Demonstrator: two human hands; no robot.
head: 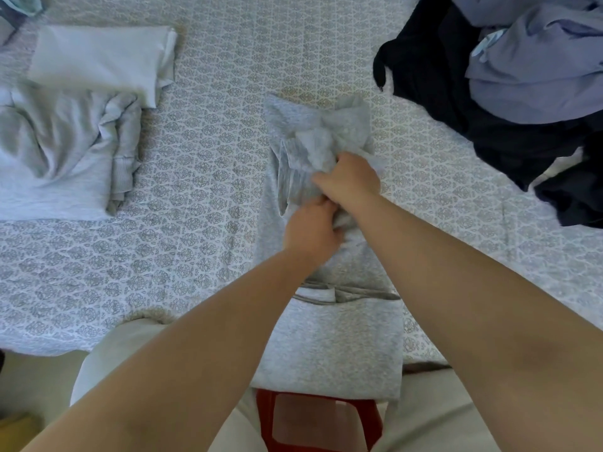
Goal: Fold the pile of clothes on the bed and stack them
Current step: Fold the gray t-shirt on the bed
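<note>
Head view: both arms reach forward over the grey garment (326, 347) lying mid-bed (202, 132). Right hand (350, 181) grips its bunched far end; left hand (311, 231), just nearer, seemingly pinches the same fabric.

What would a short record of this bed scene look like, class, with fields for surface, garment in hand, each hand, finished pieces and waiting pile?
surface: patterned bedspread
garment in hand: grey garment, stretched toward the person, far end bunched
left hand: grips the bunched cloth
right hand: grips the bunched cloth, just beyond the left
finished pieces: white folded cloth lying partly on a pale grey top, far left
waiting pile: dark clothes under lavender clothes, far right
</note>
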